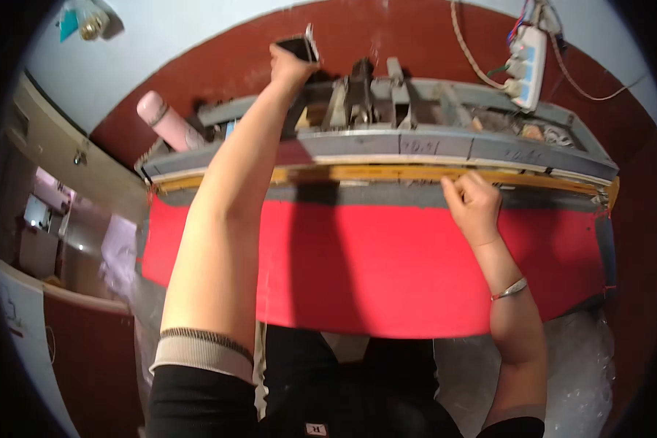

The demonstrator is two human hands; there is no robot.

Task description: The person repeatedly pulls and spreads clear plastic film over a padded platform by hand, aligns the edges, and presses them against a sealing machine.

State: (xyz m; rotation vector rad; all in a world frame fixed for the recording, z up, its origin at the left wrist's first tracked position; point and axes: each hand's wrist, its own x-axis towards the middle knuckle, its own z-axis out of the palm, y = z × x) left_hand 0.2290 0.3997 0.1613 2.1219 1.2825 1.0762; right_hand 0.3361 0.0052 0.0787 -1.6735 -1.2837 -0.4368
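Note:
My left hand [290, 67] reaches far forward over the workbench and is closed around a small dark tool [301, 45] held up near the red wall. My right hand [474, 204] rests with curled fingers on the far edge of a large red sheet [372, 270], where it meets a long yellow strip [387, 174] under a grey bar [416, 146]. The red sheet hangs toward me over the bench front. A silver bangle [509, 289] circles my right wrist.
A grey metal frame with upright brackets [372, 98] runs across the bench behind the bar. A pink cylinder [169, 120] lies at the left end. A white power strip [527, 66] with cords hangs on the red wall at upper right. Clear plastic wrap [577, 372] lies lower right.

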